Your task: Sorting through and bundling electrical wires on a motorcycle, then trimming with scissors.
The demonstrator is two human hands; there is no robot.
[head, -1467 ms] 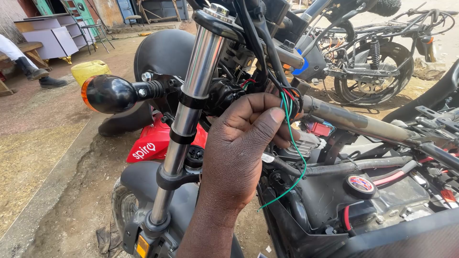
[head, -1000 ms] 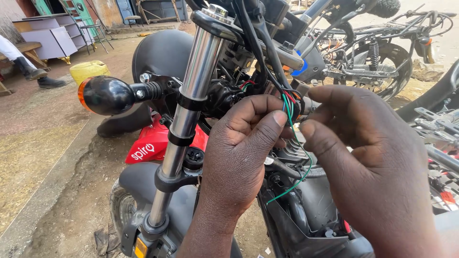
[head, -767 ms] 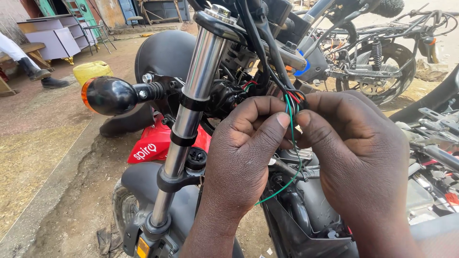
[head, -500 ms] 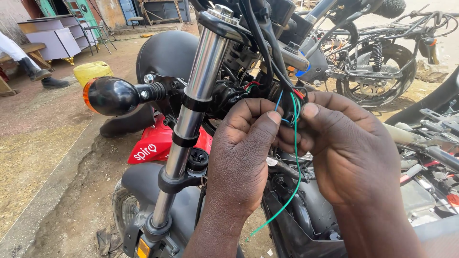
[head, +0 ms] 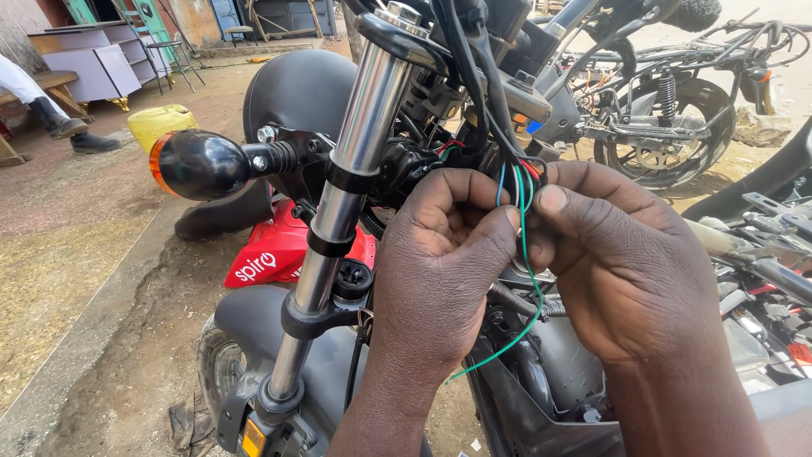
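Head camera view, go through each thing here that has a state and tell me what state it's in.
Left hand: fingers pinching the wires.
Right hand: fingers pinching the same wires.
Thin green wire: held, loose end hanging down.
Round black turn signal with orange lens: unlit, mounted.
Chrome fork tube: upright, clamped.

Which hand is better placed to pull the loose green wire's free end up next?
Probably the right hand: its thumb and fingertips already pinch the green wire just below the bundle, and the wire's free end hangs beneath it. The left hand grips the wire bundle beside the chrome fork tube.
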